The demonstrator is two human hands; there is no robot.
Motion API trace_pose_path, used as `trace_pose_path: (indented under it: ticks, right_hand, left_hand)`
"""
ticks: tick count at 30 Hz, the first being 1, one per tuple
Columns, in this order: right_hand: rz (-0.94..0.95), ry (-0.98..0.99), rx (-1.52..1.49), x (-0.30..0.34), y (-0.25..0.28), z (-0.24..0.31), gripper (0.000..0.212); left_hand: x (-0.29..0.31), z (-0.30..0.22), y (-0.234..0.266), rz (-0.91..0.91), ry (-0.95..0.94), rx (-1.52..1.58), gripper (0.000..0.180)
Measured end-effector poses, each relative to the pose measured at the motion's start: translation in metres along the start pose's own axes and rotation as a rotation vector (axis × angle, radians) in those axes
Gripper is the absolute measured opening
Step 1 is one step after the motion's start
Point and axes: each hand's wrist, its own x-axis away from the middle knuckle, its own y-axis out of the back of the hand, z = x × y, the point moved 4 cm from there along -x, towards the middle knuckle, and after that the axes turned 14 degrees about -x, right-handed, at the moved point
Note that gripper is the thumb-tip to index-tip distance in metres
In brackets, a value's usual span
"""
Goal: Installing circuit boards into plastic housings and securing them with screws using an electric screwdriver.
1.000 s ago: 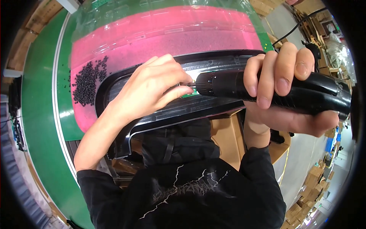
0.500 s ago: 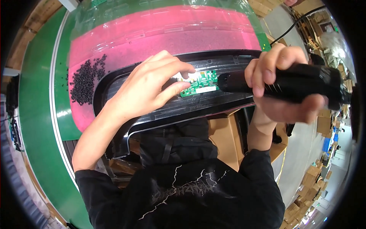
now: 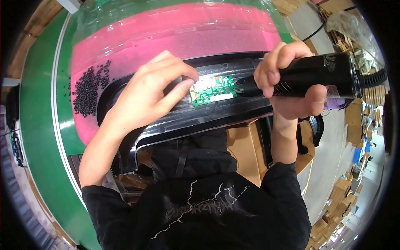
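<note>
Desk edge: I see the green desk (image 3: 39, 125) curving along the far left, well apart from my left hand.
Black pellets: a loose heap of small black pellets (image 3: 88, 89) lies on the pink sheet (image 3: 166, 29), just to the left of my left wrist.
Left hand: my left hand (image 3: 152, 93) reaches in from the lower left, the fingers pressed together and lying flat; the fingertips (image 3: 189, 81) rest at the left end of the board. It pinches nothing that I can make out.
Black panel: a long curved black plastic panel (image 3: 200, 121) lies under both hands, on top of the pink sheet.
Circuit board: the small green circuit board (image 3: 213, 90) sits on the black panel, between my two hands, touching the left fingertips on one side and the tool tip on the other.
Right hand: my right hand (image 3: 291, 85) is wrapped shut around the black electric screwdriver (image 3: 316, 75), which lies nearly level, its nose pointing left at the right edge of the board.
Cable: a coiled black cable (image 3: 375, 77) leaves the rear of the tool, to the right of my right hand.
Cartons: brown cardboard boxes (image 3: 246, 146) stand below the panel, beneath my right forearm.
</note>
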Motion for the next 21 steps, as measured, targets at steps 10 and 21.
trace_pose_path:
  ticks: [10, 21]
  right_hand:
    - [0.042, 0.063, -0.072, -0.004, 0.003, 0.002, 0.065]
    - [-0.711, -0.213, -0.568, -0.035, 0.090, -0.013, 0.022]
  left_hand:
    - [0.015, -0.027, 0.077, -0.381, -0.051, -0.110, 0.014]
    - [0.169, 0.012, 0.050, 0.246, 0.970, -0.152, 0.033]
